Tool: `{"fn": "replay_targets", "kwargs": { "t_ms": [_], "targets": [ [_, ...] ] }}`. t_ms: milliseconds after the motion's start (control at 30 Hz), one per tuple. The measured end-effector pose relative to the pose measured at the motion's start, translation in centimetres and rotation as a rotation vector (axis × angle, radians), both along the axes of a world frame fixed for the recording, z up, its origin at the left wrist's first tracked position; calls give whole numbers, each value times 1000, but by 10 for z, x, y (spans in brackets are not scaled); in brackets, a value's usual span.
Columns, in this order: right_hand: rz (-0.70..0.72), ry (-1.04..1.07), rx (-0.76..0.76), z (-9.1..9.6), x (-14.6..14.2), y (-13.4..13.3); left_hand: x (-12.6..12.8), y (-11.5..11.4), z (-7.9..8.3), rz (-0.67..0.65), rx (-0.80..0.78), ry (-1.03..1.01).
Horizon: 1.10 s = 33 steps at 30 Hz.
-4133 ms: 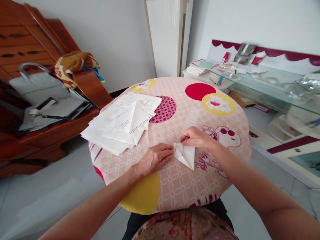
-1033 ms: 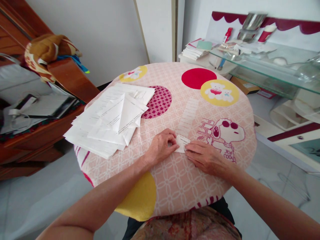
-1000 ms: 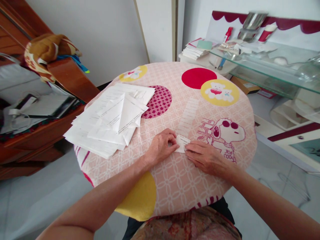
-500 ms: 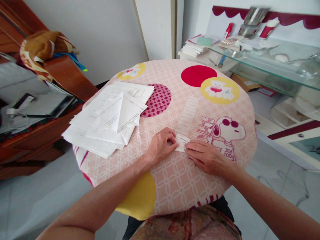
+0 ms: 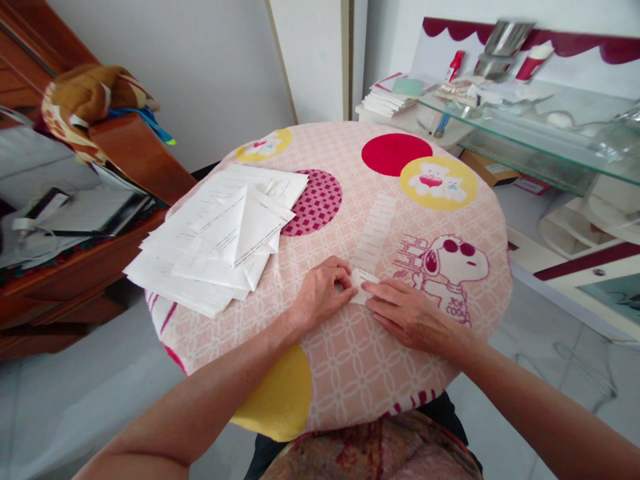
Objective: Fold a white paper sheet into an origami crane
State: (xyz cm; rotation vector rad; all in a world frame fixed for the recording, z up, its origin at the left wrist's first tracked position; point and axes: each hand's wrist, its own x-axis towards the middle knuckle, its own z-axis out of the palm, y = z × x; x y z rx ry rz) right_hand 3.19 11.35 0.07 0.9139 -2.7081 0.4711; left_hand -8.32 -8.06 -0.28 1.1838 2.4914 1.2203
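A small white folded paper (image 5: 358, 295) with printed lines lies on the round table near its middle. At its left edge, my left hand (image 5: 325, 290) is closed, thumb and fingertips pinching the paper. My right hand (image 5: 407, 312) holds the paper's right side, its fingers laid over the top and pressing it. The right thumb is hidden under the hand. Part of the paper's printing is covered by the right fingertips.
Several printed white sheets and folded papers (image 5: 215, 237) are piled on the table's left side. A patterned pink cloth (image 5: 345, 373) covers the tabletop. At the right stands a glass shelf (image 5: 530, 133) with assorted items; a wooden chair (image 5: 140, 157) is at the left.
My right fingers have slid left and farther over the folded paper, covering more of its print. My left hand keeps its pinch in the same place. The view has shifted very slightly.
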Motion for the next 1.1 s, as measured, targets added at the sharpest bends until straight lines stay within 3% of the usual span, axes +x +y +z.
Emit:
{"fn": "replay_targets", "kwargs": {
  "t_ms": [267, 533, 733, 933, 1100],
  "targets": [
    [-26, -20, 35, -2, -4, -3, 0, -2, -1, -23, 17, 7],
    [-34, 15, 55, -5, -2, -4, 4, -34, 1, -91, 99, -41],
    [-23, 26, 9, -5, -2, -5, 14, -48, -8, -34, 66, 135],
    [-33, 3, -35, -4, -1, -4, 37, -51, -7, -121, -147, 468],
    [-34, -9, -36, -4, 0, -4, 66, -54, 0, 44, -395, 398]
  ]
}}
